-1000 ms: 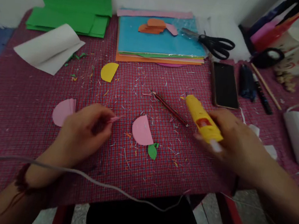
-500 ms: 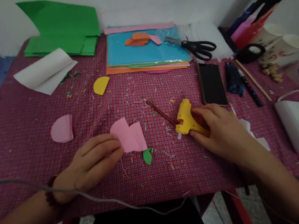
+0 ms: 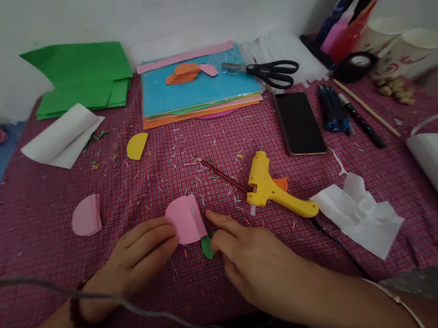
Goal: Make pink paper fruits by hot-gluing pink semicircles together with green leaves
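My left hand [image 3: 142, 254] has its fingers together on the left edge of a pink paper piece [image 3: 188, 223], gripping it against the tablecloth. From the right, my right hand [image 3: 255, 264] reaches in with its index finger stretched toward the pink paper's right edge. Its other fingers are loosely bent beside a small green paper leaf [image 3: 207, 246], partly covered by them. Beyond that hand, a yellow glue gun [image 3: 267, 188] lies on its side, free of both hands. A pencil [image 3: 223, 176] lies against the gun's front. A stack of pink half-rounds [image 3: 87, 215] is left of my left hand.
A yellow half-round [image 3: 137, 145], green sheets [image 3: 88, 71], coloured sheets [image 3: 197, 88] with scissors [image 3: 270, 73] on top, and a phone [image 3: 300, 124] lie farther back. A crumpled white tissue [image 3: 364, 215] is at right. A cable [image 3: 58, 287] crosses the foreground.
My right hand has let go of the glue gun and moved left to the pink paper. The pink paper's right part now lies folded over. The view has shifted slightly.
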The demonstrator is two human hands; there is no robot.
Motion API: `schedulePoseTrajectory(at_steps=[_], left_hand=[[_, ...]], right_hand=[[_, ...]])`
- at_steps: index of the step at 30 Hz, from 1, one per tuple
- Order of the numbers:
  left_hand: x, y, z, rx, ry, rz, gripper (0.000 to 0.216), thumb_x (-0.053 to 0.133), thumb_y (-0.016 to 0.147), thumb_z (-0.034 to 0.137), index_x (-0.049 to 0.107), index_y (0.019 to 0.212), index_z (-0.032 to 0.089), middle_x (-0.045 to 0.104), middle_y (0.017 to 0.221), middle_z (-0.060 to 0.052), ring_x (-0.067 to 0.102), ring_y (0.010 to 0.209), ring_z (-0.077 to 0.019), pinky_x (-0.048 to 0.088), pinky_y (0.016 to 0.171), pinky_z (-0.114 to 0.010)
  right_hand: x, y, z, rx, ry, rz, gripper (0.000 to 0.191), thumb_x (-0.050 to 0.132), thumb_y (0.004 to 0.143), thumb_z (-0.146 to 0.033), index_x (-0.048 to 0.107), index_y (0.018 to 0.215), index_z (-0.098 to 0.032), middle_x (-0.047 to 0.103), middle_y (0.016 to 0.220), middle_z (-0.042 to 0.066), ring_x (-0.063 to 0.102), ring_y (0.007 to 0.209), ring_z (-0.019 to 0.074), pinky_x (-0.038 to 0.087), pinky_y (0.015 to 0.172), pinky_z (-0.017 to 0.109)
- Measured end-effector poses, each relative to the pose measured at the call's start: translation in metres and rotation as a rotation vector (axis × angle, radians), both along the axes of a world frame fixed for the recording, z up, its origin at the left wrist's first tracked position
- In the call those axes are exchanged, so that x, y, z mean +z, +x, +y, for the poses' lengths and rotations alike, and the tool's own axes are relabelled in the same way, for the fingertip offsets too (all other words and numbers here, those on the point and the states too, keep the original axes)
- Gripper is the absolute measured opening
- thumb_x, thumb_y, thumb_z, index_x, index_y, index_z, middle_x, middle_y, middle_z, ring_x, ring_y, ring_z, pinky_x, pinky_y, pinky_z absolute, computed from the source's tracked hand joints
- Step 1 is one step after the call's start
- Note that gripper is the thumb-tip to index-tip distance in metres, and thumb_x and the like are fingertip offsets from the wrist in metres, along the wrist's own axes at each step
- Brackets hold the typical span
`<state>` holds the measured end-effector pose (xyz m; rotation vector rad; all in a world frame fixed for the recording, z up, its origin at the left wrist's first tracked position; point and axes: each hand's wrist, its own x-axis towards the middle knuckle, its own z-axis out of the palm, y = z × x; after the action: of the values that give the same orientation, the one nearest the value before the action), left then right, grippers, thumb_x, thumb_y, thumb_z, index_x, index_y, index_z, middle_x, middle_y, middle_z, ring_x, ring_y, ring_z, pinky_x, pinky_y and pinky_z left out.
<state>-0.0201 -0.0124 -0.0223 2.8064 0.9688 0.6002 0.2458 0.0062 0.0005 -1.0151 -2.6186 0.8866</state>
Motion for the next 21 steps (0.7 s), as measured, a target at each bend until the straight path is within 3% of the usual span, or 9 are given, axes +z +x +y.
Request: schedulePoseTrajectory(at_steps=[6, 10, 21], left_hand=[[-0.001, 0.006, 0.006, -0.025, 0.048, -0.016, 0.024, 0.051, 0.087, 0.0, 0.063, 0.107, 0.007, 0.066, 0.105, -0.013, 0.057, 0.113, -0.0245, 0.054, 0.092, -0.038], [-0.001, 0.009, 0.008, -0.01, -0.01, -0.054, 0.027, 0.051, 0.086, -0.003, 0.062, 0.108, 0.008, 0.066, 0.104, -0.013, 0.057, 0.114, -0.0243, 0.054, 0.093, -0.039], [-0.005, 0.01, 0.011, 0.015, -0.06, -0.073, 0.03, 0.052, 0.085, -0.001, 0.062, 0.109, 0.012, 0.067, 0.103, -0.011, 0.06, 0.109, -0.0237, 0.056, 0.09, -0.04]], right_hand=[[-0.008, 0.004, 0.001, -0.026, -0.118, 0.061, 0.022, 0.045, 0.081, -0.005, 0.059, 0.095, -0.014, 0.044, 0.146, 0.018, 0.061, 0.115, 0.0256, 0.054, 0.092, 0.04], [-0.008, 0.005, 0.004, -0.018, -0.187, 0.101, 0.02, 0.045, 0.08, -0.005, 0.057, 0.092, -0.015, 0.043, 0.147, 0.014, 0.06, 0.117, 0.0232, 0.051, 0.096, 0.038], [-0.009, 0.007, 0.006, -0.014, -0.233, 0.14, 0.021, 0.045, 0.078, -0.004, 0.056, 0.09, -0.018, 0.041, 0.149, 0.01, 0.06, 0.117, 0.0215, 0.05, 0.097, 0.038]])
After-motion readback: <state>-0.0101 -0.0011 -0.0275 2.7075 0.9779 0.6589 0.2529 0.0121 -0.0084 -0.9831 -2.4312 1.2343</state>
